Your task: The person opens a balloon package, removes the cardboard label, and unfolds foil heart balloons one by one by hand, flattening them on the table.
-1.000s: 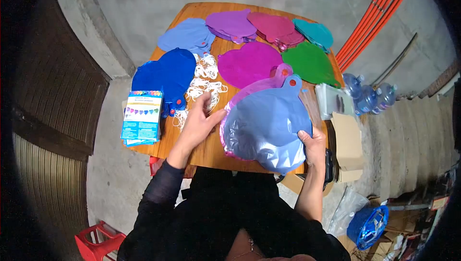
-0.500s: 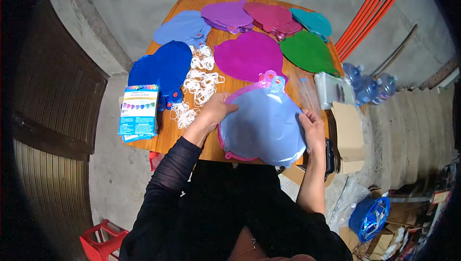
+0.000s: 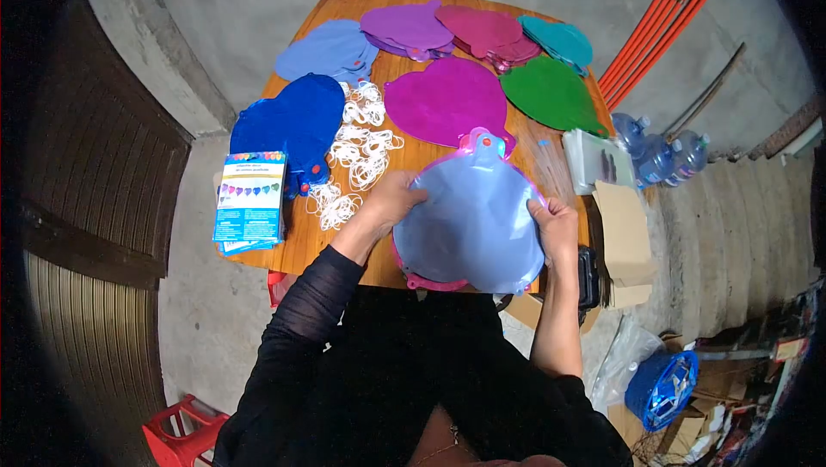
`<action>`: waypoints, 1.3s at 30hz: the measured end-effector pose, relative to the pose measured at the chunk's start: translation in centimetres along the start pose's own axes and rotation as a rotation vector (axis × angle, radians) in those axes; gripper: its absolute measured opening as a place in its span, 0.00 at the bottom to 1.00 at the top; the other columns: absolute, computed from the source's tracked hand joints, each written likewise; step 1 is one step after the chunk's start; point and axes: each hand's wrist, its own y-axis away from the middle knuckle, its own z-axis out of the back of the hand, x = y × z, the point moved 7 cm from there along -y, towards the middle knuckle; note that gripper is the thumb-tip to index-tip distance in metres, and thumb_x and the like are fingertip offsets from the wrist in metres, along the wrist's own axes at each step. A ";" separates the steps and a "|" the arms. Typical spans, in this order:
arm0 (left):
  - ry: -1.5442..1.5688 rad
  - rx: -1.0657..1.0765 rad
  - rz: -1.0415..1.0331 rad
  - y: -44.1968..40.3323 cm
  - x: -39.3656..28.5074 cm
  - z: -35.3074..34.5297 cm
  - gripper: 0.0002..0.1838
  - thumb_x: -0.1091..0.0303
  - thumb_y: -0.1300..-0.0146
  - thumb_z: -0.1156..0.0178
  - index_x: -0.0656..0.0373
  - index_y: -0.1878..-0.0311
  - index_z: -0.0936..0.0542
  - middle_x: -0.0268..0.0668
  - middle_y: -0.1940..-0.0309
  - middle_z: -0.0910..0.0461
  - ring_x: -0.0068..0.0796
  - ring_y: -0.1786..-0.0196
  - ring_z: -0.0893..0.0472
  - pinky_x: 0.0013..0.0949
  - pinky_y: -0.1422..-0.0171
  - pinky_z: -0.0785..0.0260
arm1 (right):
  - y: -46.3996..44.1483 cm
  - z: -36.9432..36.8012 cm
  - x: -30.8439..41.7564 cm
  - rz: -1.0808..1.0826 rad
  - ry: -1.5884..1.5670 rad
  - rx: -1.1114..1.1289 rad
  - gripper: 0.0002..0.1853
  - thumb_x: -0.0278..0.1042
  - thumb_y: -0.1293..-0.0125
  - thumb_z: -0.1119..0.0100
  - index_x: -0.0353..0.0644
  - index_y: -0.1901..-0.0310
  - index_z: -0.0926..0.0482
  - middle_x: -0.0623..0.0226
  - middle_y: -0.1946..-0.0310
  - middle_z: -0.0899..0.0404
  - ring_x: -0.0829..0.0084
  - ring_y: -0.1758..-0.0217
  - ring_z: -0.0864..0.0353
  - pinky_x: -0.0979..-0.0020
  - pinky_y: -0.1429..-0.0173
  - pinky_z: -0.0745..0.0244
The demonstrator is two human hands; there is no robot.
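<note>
A flat light-blue heart-shaped foil balloon lies over a pink one, whose rim shows along the left and bottom. My left hand pinches their left edge, thumb on top. On the right edge, my right hand grips with thumb above and fingers beneath. The tabs with red dots point away from me. Just beyond lies a magenta balloon. Bundles of white string sit left of my left hand, beside dark blue balloons.
Stacks of periwinkle, purple, dark pink, teal and green balloons cover the wooden table's far side. Printed packets lie at left. Clear bags, cardboard and water bottles are at right.
The light-blue balloon has shifted slightly up and left over the pink one, so the two edges line up more closely. Both hands still hold the sides.
</note>
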 end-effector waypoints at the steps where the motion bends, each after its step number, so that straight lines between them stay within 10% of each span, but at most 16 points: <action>1: 0.090 -0.010 -0.033 0.1 -0.3 -0.1 0.10 0.77 0.37 0.42 0.69 0.55 0.18 0.38 0.66 0.16 0.24 0.68 0.18 0.28 0.63 0.26 | -0.2 0.3 0.1 0.023 0.009 -0.022 0.11 0.35 0.32 0.38 0.34 0.67 0.18 0.73 0.73 0.20 0.82 0.75 0.27 0.77 0.68 0.30; 5: 0.376 -0.067 -0.093 0.5 -0.8 0.4 0.11 0.80 0.34 0.47 0.69 0.52 0.20 0.39 0.64 0.16 0.26 0.67 0.17 0.29 0.60 0.24 | -0.1 1.2 -0.8 -0.103 -0.110 -0.024 0.29 0.60 0.27 0.51 0.36 0.59 0.20 0.69 0.72 0.19 0.80 0.73 0.23 0.75 0.70 0.28; 12: 0.635 -0.171 -0.107 1.6 -0.2 0.0 0.12 0.80 0.33 0.51 0.67 0.50 0.22 0.40 0.60 0.16 0.27 0.61 0.17 0.31 0.55 0.23 | 2.7 -1.0 -1.1 -0.209 -0.434 0.172 0.38 0.70 0.29 0.61 0.34 0.52 0.24 0.69 0.73 0.19 0.79 0.75 0.22 0.76 0.72 0.26; 13: 0.658 -0.166 -0.104 1.8 -0.1 -0.3 0.12 0.80 0.33 0.51 0.67 0.50 0.22 0.39 0.60 0.16 0.27 0.61 0.17 0.31 0.54 0.23 | 3.3 -1.5 -0.4 -0.188 -0.481 -0.079 0.33 0.65 0.29 0.54 0.34 0.53 0.23 0.69 0.73 0.20 0.80 0.77 0.23 0.77 0.76 0.28; 18: 0.724 -0.143 -0.099 3.1 0.9 -1.7 0.11 0.77 0.33 0.49 0.67 0.51 0.21 0.38 0.59 0.16 0.27 0.59 0.17 0.30 0.53 0.25 | 4.6 -0.7 -0.2 -0.132 -0.220 0.095 0.07 0.31 0.33 0.39 0.36 0.62 0.19 0.66 0.74 0.18 0.80 0.84 0.26 0.79 0.84 0.34; 24: 0.022 -0.106 -0.196 4.2 2.8 -1.4 0.09 0.72 0.34 0.44 0.68 0.59 0.18 0.39 0.69 0.17 0.26 0.63 0.17 0.32 0.58 0.26 | 4.0 0.6 0.1 0.030 -0.151 -0.009 0.09 0.20 0.35 0.43 0.31 0.55 0.17 0.65 0.62 0.15 0.79 0.64 0.19 0.75 0.55 0.24; 27: -0.472 -0.061 0.065 7.5 -2.7 -0.8 0.08 0.74 0.36 0.44 0.69 0.63 0.18 0.43 0.74 0.18 0.33 0.67 0.16 0.36 0.59 0.25 | 3.6 1.0 0.5 0.058 -0.145 -0.005 0.10 0.20 0.35 0.42 0.32 0.53 0.17 0.66 0.60 0.15 0.79 0.61 0.19 0.75 0.53 0.25; 30: -0.956 -0.291 -0.183 7.5 -4.7 1.1 0.11 0.74 0.39 0.42 0.68 0.56 0.20 0.46 0.72 0.18 0.43 0.65 0.16 0.39 0.60 0.25 | 3.0 1.3 1.3 0.057 -0.063 0.023 0.10 0.20 0.34 0.43 0.34 0.53 0.16 0.68 0.62 0.15 0.80 0.63 0.20 0.75 0.55 0.25; 36: -1.450 -0.406 -0.739 4.4 -8.2 1.0 0.36 0.73 0.47 0.37 0.64 0.33 0.37 0.53 0.39 0.30 0.56 0.34 0.33 0.50 0.32 0.37 | 1.5 1.6 3.1 -0.017 0.206 0.103 0.09 0.21 0.33 0.45 0.34 0.55 0.16 0.71 0.66 0.15 0.82 0.68 0.21 0.75 0.60 0.26; 39: -1.527 -0.100 -0.611 1.2 -8.3 -0.4 0.44 0.69 0.54 0.32 0.62 0.31 0.37 0.54 0.30 0.41 0.61 0.25 0.48 0.57 0.23 0.53 | 0.3 1.4 3.2 0.034 0.201 0.131 0.09 0.21 0.33 0.45 0.34 0.56 0.16 0.72 0.68 0.16 0.82 0.71 0.23 0.75 0.63 0.26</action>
